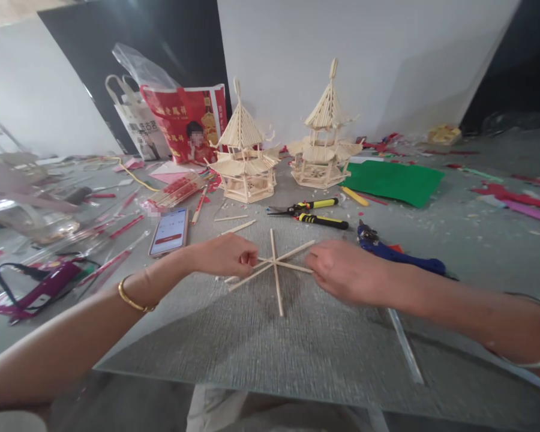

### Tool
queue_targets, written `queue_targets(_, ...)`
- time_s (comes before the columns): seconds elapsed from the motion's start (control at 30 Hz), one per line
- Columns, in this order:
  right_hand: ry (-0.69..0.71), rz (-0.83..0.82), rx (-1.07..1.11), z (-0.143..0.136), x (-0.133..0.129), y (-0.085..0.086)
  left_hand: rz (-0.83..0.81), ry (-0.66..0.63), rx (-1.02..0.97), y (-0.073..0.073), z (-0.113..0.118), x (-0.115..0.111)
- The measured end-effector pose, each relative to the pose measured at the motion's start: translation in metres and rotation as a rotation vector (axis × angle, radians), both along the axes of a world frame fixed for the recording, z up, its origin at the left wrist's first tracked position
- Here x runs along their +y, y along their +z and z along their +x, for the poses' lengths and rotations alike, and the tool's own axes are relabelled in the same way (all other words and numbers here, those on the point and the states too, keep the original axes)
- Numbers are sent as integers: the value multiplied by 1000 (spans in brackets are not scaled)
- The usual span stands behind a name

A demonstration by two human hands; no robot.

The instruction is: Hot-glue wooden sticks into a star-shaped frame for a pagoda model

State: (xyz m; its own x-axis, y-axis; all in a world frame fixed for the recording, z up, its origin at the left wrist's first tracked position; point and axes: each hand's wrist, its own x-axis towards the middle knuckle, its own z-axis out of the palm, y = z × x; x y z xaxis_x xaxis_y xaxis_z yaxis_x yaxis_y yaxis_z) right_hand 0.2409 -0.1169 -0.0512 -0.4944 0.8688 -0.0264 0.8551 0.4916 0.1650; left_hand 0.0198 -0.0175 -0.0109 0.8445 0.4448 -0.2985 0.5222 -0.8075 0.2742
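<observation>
Grey and rough-grained, the table [234, 342] is stretching away from its near edge. Clear and thin, a rod [405, 345] is lying beneath the right forearm. Farther in, pale wooden sticks [278, 288] are crossing at one middle point, forming a flat star between the hands. The left hand [227, 255] is curling its fingers narrowly over the star's left ends; whether it is pinching a stick, I cannot tell. The right hand [337, 270] is bunching its fingers, barely parted, at the right ends; its hold is also unclear. Beside its wrist, a blue glue gun [396, 255] is lying flat. A phone [169, 233] is resting beyond the left forearm, and yellow-and-black pliers [312, 214] are lying past the star. Behind them, two wooden pagodas [246, 174] are standing upright, with a red bag [171, 114] leaning farther back.
</observation>
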Motion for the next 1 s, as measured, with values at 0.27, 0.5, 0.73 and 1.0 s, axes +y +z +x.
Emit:
queue_targets(0.27,81,261,7,20,0,11,48,-12,6,18,11,10)
queue_targets(0.5,89,359,143,32,-30,10,130,-213,29,13,21,30)
queue_targets(0.73,103,371,213,30,-54,5,122,-243,93,6,23,31)
queue_targets(1.0,122,400,310,39,-48,-3,129,-257,105,3,22,31)
